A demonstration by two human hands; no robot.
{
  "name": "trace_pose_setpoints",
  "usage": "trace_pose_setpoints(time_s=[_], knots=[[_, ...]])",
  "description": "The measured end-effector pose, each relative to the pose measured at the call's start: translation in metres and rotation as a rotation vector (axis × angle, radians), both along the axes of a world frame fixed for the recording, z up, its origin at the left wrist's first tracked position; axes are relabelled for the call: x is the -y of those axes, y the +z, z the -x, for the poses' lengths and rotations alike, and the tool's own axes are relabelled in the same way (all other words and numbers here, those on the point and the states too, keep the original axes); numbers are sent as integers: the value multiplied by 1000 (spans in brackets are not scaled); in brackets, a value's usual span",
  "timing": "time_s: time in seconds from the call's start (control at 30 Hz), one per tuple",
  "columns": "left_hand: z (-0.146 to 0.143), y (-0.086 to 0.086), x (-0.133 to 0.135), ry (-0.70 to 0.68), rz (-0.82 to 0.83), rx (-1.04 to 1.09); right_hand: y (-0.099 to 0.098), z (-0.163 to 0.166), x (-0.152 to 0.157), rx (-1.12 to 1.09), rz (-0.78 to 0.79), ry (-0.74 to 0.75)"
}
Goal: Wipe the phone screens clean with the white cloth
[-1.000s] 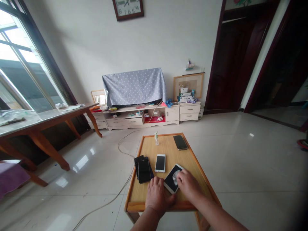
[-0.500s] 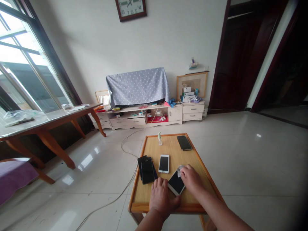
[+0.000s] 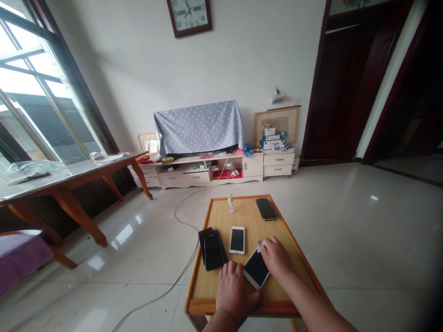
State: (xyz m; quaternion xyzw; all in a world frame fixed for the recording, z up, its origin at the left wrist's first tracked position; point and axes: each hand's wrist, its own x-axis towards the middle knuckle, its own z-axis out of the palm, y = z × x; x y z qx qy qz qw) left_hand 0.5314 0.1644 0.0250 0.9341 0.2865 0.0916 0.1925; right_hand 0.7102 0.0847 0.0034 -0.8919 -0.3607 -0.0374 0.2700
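A white-framed smartphone [image 3: 256, 269] lies at an angle on the small wooden table [image 3: 242, 210]. My left hand [image 3: 235, 288] steadies it, with the fingers by its left edge and the thumb at its lower corner. Pinched in my right hand [image 3: 276, 257] is a crumpled white wipe [image 3: 260, 245], which touches the phone's upper end. Beyond lies a smaller white smartphone [image 3: 237, 240]. To the left, a black smartphone [image 3: 213, 251] overlaps another dark phone [image 3: 202, 240]. A further dark phone [image 3: 266, 209] rests near the far right corner.
A small clear spray bottle [image 3: 231, 203] stands near the table's far edge. A cable [image 3: 166, 287] runs over the tiled floor on the left. Against the wall is a low white cabinet [image 3: 187, 176] with a cloth-covered object [image 3: 200, 127]. A long table [image 3: 69, 177] stands by the window.
The view has tilted up slightly, so the table sits lower in the picture. My right hand and the wipe have shifted slightly at the phone's upper end. My left hand stays beside the phone.
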Motion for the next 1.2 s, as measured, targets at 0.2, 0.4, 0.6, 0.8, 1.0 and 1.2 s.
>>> trace_pose_setpoints(time_s=[0.2, 0.4, 0.6, 0.8, 1.0, 1.2], knots=[[0, 0, 0, -4, -10, 16, -5, 20, 13, -17, 30, 67], [1, 6, 1, -14, -29, -15, 0, 1, 36, -108, -32, 63], [1, 5, 1, -22, -32, -6, 1, 0, 53, -122, -44, 86], [2, 1, 3, -12, -34, 25, -15, 21, 42, -190, -91, 148], [2, 1, 6, 47, -33, 43, -22, -25, 44, -185, -199, -57], [3, 4, 2, 41, -28, 13, -23, -34, 34, -324, -227, -41]])
